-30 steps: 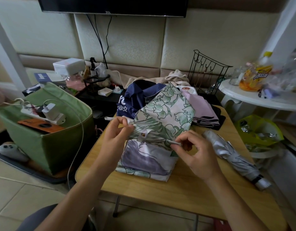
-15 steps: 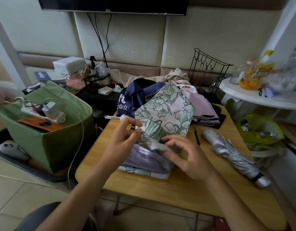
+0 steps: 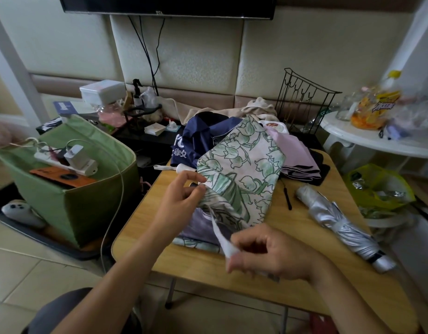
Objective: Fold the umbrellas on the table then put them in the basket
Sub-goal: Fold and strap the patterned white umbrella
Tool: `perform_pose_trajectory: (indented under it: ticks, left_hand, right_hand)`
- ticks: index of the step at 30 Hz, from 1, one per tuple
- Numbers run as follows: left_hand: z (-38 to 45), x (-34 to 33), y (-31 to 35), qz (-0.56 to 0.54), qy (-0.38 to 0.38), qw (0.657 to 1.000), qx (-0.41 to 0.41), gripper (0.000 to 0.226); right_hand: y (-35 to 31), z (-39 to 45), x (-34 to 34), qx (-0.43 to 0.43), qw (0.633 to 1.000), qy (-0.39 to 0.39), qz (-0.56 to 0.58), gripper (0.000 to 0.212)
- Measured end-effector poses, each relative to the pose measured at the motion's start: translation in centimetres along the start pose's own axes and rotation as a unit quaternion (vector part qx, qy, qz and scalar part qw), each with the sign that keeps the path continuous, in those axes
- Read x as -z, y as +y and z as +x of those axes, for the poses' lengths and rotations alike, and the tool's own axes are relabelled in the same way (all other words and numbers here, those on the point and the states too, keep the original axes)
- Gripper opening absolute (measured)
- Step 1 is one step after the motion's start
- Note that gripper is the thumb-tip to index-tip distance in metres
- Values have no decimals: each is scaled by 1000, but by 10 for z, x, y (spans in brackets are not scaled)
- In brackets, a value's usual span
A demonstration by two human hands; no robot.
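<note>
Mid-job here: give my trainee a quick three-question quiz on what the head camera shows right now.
1. True or false: the silver umbrella is already rolled and lies on the table.
2. Which hand pinches the white strap of the floral umbrella? A) left hand B) right hand C) neither
3. Fill in: the green basket stands on the ____, to the table's left.

Key: 1 true; 2 B, while the left hand pinches the floral fabric's edge; 3 floor.
</note>
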State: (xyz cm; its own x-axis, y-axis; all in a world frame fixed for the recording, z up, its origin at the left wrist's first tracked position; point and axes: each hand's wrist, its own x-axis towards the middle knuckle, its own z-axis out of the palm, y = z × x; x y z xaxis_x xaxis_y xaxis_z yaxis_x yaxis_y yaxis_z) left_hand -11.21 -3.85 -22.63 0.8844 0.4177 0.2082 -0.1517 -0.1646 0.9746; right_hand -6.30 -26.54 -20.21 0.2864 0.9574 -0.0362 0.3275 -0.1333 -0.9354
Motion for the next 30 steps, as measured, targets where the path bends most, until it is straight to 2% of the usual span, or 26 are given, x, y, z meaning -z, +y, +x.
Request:
perform_pose_trajectory:
  ticks: [2, 5, 9, 14, 16, 18, 20, 22, 25, 28, 30]
  left_hand:
    - [0, -2, 1, -10, -8, 1000, 1, 9]
    - [0, -2, -1, -19, -15, 1000, 3, 8]
    - [1, 0, -3, -28, -27, 999, 7, 8]
    - [0, -2, 1, -37, -29, 999, -5, 13]
    - [0, -2, 1, -15, -24, 1000, -15, 11]
    - [1, 0, -3, 26, -30, 999, -30, 13]
    - [0, 1, -4, 59, -46, 996, -41, 18]
    - [0, 1, -5, 84, -60, 993, -48, 21]
    - [1, 1, -5, 106, -64, 991, -55, 25]
    - [1, 2, -5, 102, -71, 991, -55, 25]
    - [-1, 3, -1, 100, -103, 987, -66, 16]
  right_hand:
    - [1, 4, -10, -22, 999, -32, -29, 21]
    - [5, 10, -27, -36, 994, -38, -91, 34]
    - [4, 14, -37, -28, 988, -42, -148, 27]
    - [11, 16, -34, -40, 984, -46, -168, 35]
    - [12, 12, -28, -43, 991, -20, -123, 34]
    - [12, 7, -17, -14, 1000, 22, -17, 30]
    - [15, 4, -2, 25, 993, 87, 69, 36]
    - [19, 2, 13, 46, 976, 170, 126, 41]
    - [24, -2, 29, 24, 939, 271, 212, 48]
    - [26, -1, 35, 16, 903, 322, 284, 49]
    - [24, 0, 33, 17, 892, 332, 306, 46]
